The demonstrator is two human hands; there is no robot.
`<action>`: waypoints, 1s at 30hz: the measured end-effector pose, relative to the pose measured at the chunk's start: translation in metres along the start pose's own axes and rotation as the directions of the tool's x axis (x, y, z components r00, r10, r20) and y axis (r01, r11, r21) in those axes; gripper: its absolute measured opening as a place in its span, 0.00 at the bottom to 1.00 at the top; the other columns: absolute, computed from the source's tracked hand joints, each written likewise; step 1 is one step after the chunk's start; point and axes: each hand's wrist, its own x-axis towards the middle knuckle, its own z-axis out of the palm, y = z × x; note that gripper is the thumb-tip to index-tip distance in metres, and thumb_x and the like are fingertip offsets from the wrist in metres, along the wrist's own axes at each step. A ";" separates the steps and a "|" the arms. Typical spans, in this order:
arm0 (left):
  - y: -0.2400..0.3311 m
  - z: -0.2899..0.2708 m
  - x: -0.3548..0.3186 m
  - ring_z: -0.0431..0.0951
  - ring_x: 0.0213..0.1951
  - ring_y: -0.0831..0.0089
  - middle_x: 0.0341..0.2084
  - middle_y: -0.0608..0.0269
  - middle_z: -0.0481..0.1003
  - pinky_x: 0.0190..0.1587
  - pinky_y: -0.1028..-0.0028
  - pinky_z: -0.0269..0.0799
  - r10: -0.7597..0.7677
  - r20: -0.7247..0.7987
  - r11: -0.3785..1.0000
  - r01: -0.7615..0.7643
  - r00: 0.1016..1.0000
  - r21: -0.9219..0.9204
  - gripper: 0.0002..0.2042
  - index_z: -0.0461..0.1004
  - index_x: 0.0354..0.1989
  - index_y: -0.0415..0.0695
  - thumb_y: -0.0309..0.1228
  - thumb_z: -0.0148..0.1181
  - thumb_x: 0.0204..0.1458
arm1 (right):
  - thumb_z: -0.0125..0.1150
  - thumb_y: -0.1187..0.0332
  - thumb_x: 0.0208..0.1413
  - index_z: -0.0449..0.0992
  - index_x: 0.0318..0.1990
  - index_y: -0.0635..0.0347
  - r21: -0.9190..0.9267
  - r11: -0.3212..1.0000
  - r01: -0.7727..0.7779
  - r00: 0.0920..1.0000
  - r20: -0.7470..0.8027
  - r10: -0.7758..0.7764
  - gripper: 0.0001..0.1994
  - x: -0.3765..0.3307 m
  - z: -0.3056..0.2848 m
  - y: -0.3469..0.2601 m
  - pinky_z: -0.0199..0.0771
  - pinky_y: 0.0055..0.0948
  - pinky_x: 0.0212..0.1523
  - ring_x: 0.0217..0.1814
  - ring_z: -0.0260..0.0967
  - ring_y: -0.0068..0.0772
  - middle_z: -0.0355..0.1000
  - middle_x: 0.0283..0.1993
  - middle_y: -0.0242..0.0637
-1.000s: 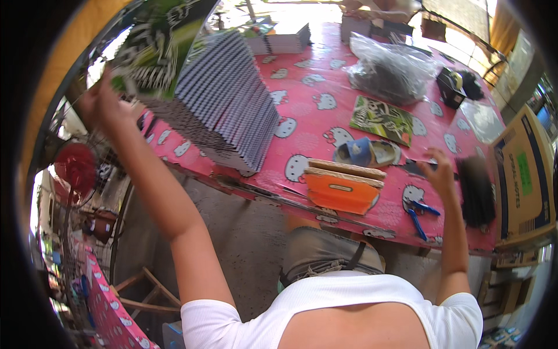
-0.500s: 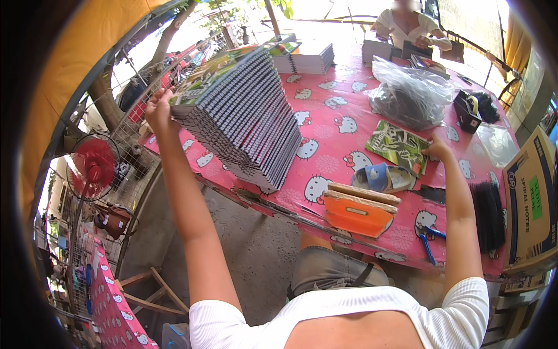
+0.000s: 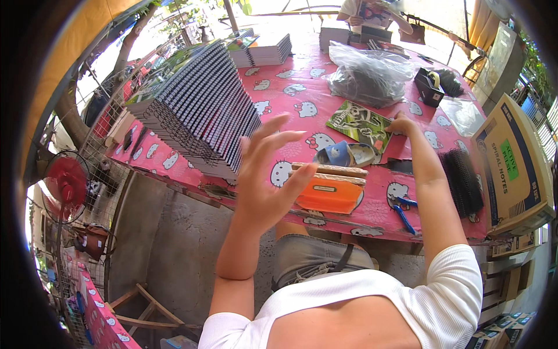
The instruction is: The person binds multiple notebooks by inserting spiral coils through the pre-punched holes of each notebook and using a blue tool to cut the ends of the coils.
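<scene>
My left hand (image 3: pixel 264 174) is raised over the table's near edge, fingers spread and holding nothing. Just behind it stands a tall, leaning stack of spiral-bound notebooks (image 3: pixel 200 107), their black coils turned toward me. My right hand (image 3: pixel 401 123) grips the right edge of a thin green printed notebook cover (image 3: pixel 357 123) lying on the table; its fingertips are partly hidden. Between my hands and closer to me are a blue slipper-like object (image 3: pixel 343 154) and an orange block (image 3: pixel 330 195) with brown board edges.
Blue-handled pliers (image 3: pixel 402 216), black binding coils (image 3: pixel 460 181) and a cardboard box (image 3: pixel 511 168) are at the right. Farther back are a plastic bag (image 3: pixel 372 75), a tape dispenser (image 3: pixel 429 87) and more notebooks (image 3: pixel 270 49). Another person (image 3: pixel 375 14) sits across the pink table (image 3: pixel 296 125).
My left hand has left the notebook stack and swung right, opening in front of it. My right hand stays at the green cover. The view has shifted right; the person opposite now holds up a booklet.
</scene>
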 end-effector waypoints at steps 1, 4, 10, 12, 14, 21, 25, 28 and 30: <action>-0.012 0.016 -0.001 0.69 0.55 0.62 0.52 0.53 0.70 0.60 0.54 0.52 -0.074 0.045 0.994 0.077 0.996 -0.072 0.17 0.74 0.43 0.44 0.34 0.66 0.44 | 0.74 0.60 0.35 0.69 0.51 0.63 -0.012 1.000 -0.024 1.000 -0.015 0.024 0.33 0.000 0.002 -0.001 0.75 0.34 0.38 0.40 0.73 0.35 0.74 0.43 0.44; -0.053 0.061 -0.013 0.69 0.55 0.61 0.52 0.55 0.70 0.59 0.54 0.54 -0.245 0.114 0.940 0.265 0.963 -0.216 0.15 0.74 0.42 0.45 0.34 0.65 0.45 | 0.75 0.58 0.35 0.65 0.54 0.68 0.025 0.998 -0.052 0.988 0.148 0.048 0.38 0.011 0.002 0.002 0.74 0.34 0.41 0.45 0.72 0.37 0.72 0.49 0.45; -0.066 0.106 -0.037 0.71 0.53 0.60 0.49 0.58 0.73 0.58 0.58 0.59 -0.096 0.259 0.986 0.055 0.961 0.160 0.13 0.75 0.40 0.45 0.34 0.63 0.47 | 0.76 0.57 0.35 0.71 0.51 0.64 -0.254 0.967 -0.010 0.959 0.272 0.081 0.34 0.027 -0.007 0.002 0.78 0.42 0.34 0.44 0.73 0.40 0.74 0.45 0.44; -0.066 0.108 -0.038 0.71 0.52 0.59 0.46 0.59 0.74 0.56 0.58 0.62 -0.028 0.261 0.995 0.001 0.965 0.102 0.13 0.74 0.40 0.44 0.35 0.63 0.47 | 0.76 0.57 0.34 0.71 0.51 0.63 -0.316 0.949 -0.001 0.941 0.321 0.108 0.34 0.021 -0.007 -0.005 0.78 0.44 0.34 0.45 0.74 0.40 0.74 0.45 0.44; -0.074 0.111 -0.034 0.71 0.53 0.58 0.48 0.57 0.73 0.54 0.60 0.65 -0.007 0.245 0.999 -0.001 0.970 0.032 0.16 0.72 0.44 0.43 0.33 0.64 0.47 | 0.70 0.60 0.40 0.73 0.46 0.58 -0.278 0.958 0.070 0.993 -0.073 -0.094 0.24 0.007 0.000 -0.004 0.75 0.43 0.37 0.40 0.73 0.44 0.74 0.44 0.43; -0.079 0.089 -0.033 0.58 0.63 0.55 0.65 0.50 0.48 0.51 0.67 0.71 -0.316 -0.036 0.906 0.290 0.948 -0.306 0.41 0.46 0.66 0.39 0.26 0.67 0.45 | 0.55 0.85 0.42 0.69 0.39 0.62 -0.133 0.624 0.770 0.385 -0.684 -0.620 0.14 -0.176 0.001 -0.071 0.72 0.38 0.34 0.39 0.71 0.51 0.69 0.42 0.46; -0.077 0.069 -0.009 0.74 0.46 0.72 0.48 0.54 0.70 0.37 0.78 0.72 -0.136 -0.207 0.979 0.100 0.969 -0.177 0.27 0.64 0.52 0.38 0.27 0.69 0.44 | 0.59 0.83 0.44 0.69 0.42 0.62 0.020 0.407 0.913 0.304 -0.698 -0.648 0.15 -0.235 -0.026 -0.061 0.71 0.33 0.33 0.37 0.71 0.38 0.70 0.40 0.41; -0.049 0.059 -0.003 0.75 0.30 0.82 0.27 0.63 0.79 0.35 0.81 0.71 -0.242 -0.116 0.874 0.164 0.963 -0.458 0.10 0.73 0.33 0.36 0.22 0.68 0.45 | 0.61 0.82 0.46 0.70 0.42 0.62 0.417 0.136 0.898 0.437 -0.817 -0.377 0.15 -0.254 -0.022 -0.082 0.72 0.29 0.34 0.37 0.71 0.29 0.71 0.39 0.36; -0.040 0.056 -0.006 0.76 0.32 0.81 0.31 0.63 0.78 0.35 0.81 0.71 -0.226 -0.228 0.865 0.088 0.947 -0.494 0.12 0.72 0.37 0.36 0.21 0.68 0.45 | 0.62 0.81 0.47 0.71 0.42 0.62 0.572 -0.126 0.810 0.559 -0.819 -0.126 0.14 -0.255 -0.009 -0.075 0.72 0.28 0.35 0.38 0.70 0.25 0.72 0.39 0.34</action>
